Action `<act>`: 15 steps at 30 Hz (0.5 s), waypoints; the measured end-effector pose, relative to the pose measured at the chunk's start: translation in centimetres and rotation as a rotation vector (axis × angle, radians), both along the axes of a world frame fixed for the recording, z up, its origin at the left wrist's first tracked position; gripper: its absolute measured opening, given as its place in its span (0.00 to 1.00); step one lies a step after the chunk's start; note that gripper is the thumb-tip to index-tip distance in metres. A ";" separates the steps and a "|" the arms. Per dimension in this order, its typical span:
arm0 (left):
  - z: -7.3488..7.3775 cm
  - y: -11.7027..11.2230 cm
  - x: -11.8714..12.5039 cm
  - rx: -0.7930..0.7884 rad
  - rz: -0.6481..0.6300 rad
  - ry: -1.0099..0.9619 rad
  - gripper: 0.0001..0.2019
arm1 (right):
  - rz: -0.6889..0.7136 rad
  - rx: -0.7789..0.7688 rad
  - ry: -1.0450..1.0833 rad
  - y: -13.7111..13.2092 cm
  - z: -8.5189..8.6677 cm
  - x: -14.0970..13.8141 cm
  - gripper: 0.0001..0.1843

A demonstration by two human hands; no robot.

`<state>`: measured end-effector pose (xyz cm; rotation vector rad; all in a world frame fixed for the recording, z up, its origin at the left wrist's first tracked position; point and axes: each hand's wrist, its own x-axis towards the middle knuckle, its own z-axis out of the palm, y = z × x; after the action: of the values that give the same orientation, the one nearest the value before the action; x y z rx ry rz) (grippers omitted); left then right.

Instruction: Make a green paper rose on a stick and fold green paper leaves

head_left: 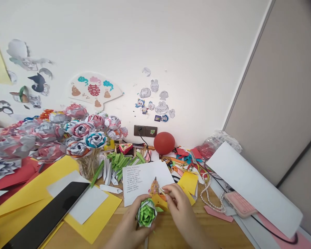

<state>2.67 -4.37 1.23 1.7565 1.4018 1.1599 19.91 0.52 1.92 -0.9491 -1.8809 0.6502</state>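
My left hand (134, 219) is wrapped around a folded paper flower (146, 212) with green and white petals, its bloom facing up. Just to the right, my right hand (180, 204) has its thumb and fingers drawn together. It is close to a yellow object (159, 201), whose kind I cannot make out; what the fingertips pinch, if anything, is too small to name. A fuzzy orange-pink piece (154, 187) with a dark tip stands behind the yellow object. Behind both hands lies a white sheet with handwriting (134, 176).
Many paper flowers (83, 129) crowd the left. Green folded strips (119, 160) lie behind the sheet. A black phone-like slab (49, 214) rests on yellow paper (98, 218). At right are a bead string (206, 197), a pink keypad device (240, 204) and a red balloon (164, 143) farther back.
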 end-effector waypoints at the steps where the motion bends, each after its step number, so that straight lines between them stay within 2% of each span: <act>1: 0.0 0.1 -0.2 -0.011 0.015 -0.009 0.25 | -0.002 -0.041 -0.014 0.2 -0.2 0.0 0.16; 5: 0.1 0.9 -1.0 -0.013 0.067 -0.097 0.25 | 0.115 -0.126 -0.086 0.1 -1.1 -0.5 0.25; 8: 0.4 1.4 -1.3 -0.018 0.112 -0.179 0.24 | 0.167 -0.122 -0.081 -0.3 -1.2 -0.8 0.26; 12: 1.0 1.8 -1.4 0.012 0.219 -0.236 0.23 | 0.085 -0.064 -0.178 -0.1 -0.8 -0.6 0.27; 15: 1.3 2.0 -1.5 0.012 0.233 -0.239 0.24 | 0.031 -0.038 -0.329 0.9 -1.0 -0.4 0.29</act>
<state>1.19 -2.41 2.55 1.4331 1.4810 1.4515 19.50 1.38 0.89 -1.1063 -2.1810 0.5759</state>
